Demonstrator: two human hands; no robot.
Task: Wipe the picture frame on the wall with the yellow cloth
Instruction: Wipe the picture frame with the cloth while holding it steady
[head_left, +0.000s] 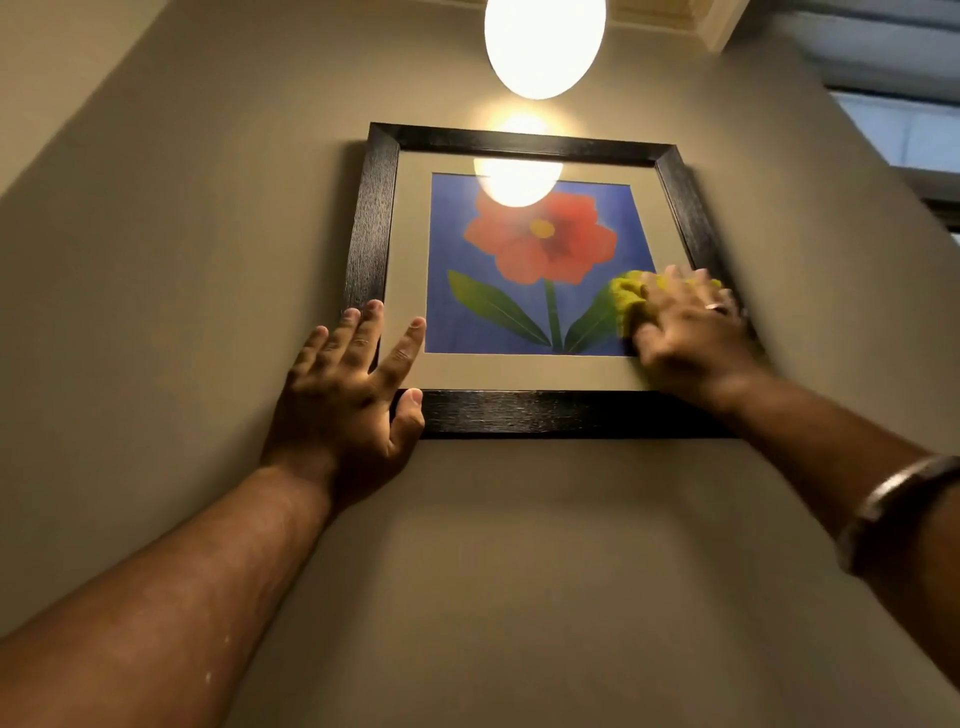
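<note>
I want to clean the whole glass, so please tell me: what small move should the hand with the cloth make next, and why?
Probably sweep the right hand leftward along the lower glass. It presses the crumpled yellow cloth at the lower right corner of the black wooden picture frame, the rest remains to cover, and the left hand braces the lower left corner.

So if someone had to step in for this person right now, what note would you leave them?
Left hand: open, fingers spread, bracing the lower left corner of the picture frame against the wall.
Right hand: pressing the yellow cloth flat on the glass at the lower right of the picture, blurred, so likely mid-stroke.
Done: wiping is under way at the lower right; how much else is already clean cannot be told.
Left: probably the rest of the glass and the black frame edges. Keep the left hand steadying the frame.
</note>
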